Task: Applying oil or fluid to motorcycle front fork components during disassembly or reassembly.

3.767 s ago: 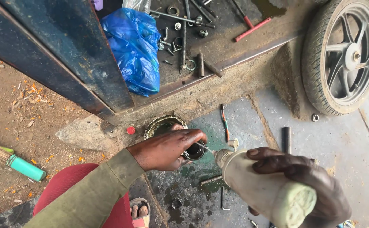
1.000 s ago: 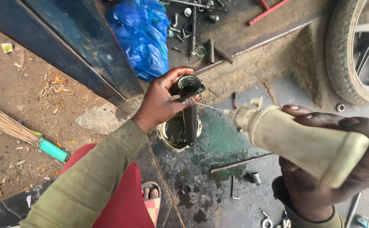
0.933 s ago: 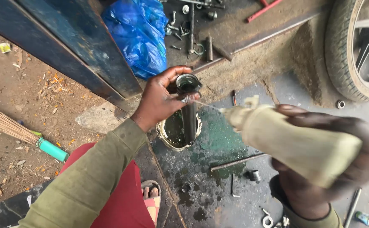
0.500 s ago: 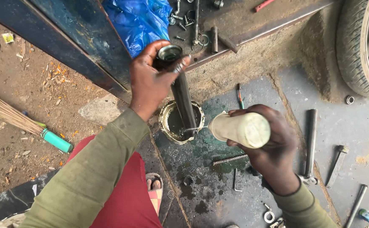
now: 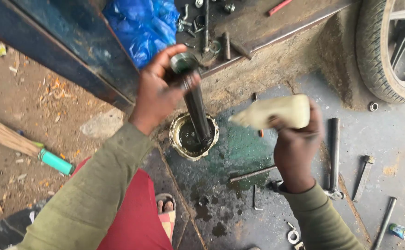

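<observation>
My left hand (image 5: 158, 90) grips the top of a dark metal tube (image 5: 196, 103) that stands upright with its lower end in a small dirty bowl (image 5: 177, 125) of dark oily liquid on the floor. To the tube's right, my right hand (image 5: 297, 143) holds a cream plastic squeeze bottle (image 5: 276, 111) tipped sideways, its nozzle pointing left toward the tube. The bottle is blurred. Nozzle and tube are apart.
A blue plastic bag (image 5: 140, 28) and loose bolts lie on a dark metal ledge (image 5: 258, 28) behind. A tyre and wheel (image 5: 390, 48) stands at right. Rods, bolts (image 5: 334, 153) and washers lie on the oil-stained floor. A broom with a green handle (image 5: 54, 162) lies left. My sandalled foot (image 5: 166, 213) is below.
The left hand lifted the tube from low in the bowl to upright. The right hand swung the bottle from near the camera, down, then up again beside the tube.
</observation>
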